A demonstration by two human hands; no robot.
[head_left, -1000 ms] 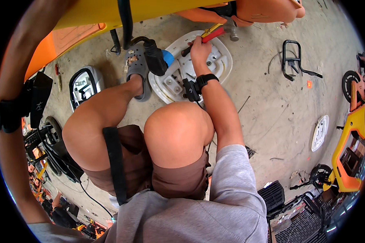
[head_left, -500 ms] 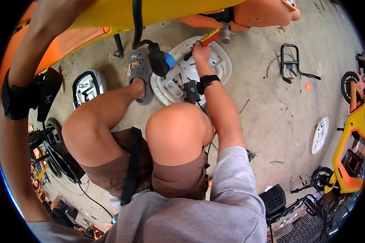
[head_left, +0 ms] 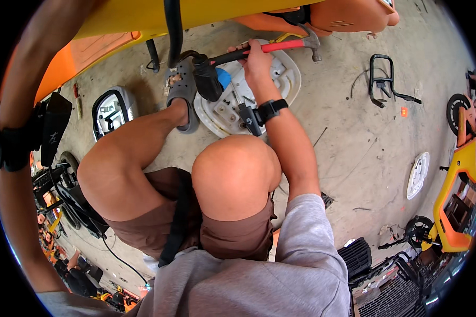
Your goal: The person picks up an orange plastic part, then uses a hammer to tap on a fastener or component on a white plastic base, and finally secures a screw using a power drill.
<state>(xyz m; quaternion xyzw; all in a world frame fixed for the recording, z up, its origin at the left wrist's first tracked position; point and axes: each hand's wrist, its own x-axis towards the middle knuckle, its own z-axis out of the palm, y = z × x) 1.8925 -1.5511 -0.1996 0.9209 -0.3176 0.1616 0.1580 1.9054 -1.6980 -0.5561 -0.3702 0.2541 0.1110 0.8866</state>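
My right hand (head_left: 259, 63) is closed round the handle of a claw hammer (head_left: 280, 46), red and black, its head pointing right. Beneath the hammer, a white molded plastic shell (head_left: 296, 87) lies on the floor, its hollow ribbed side up. Left of the hand, a black fitting (head_left: 207, 82) with a blue part hangs from a bent black tube (head_left: 173, 31), overlapping the shell in view. The left arm (head_left: 24, 90) reaches up past the top edge beside a yellow body (head_left: 211, 15); the left hand itself is outside the picture.
A smaller grey-rimmed shell (head_left: 122, 108) lies left of my clogged foot (head_left: 181, 95). A red-handled tool (head_left: 78, 100) is farther left. On the right floor are a black tubular bracket (head_left: 381, 79) and a white panel (head_left: 418, 176), with a yellow frame (head_left: 455, 206) beyond.
The hammer has swung round: its head is farther right and the handle now lies more sideways across the view. My right hand has shifted slightly up and left.
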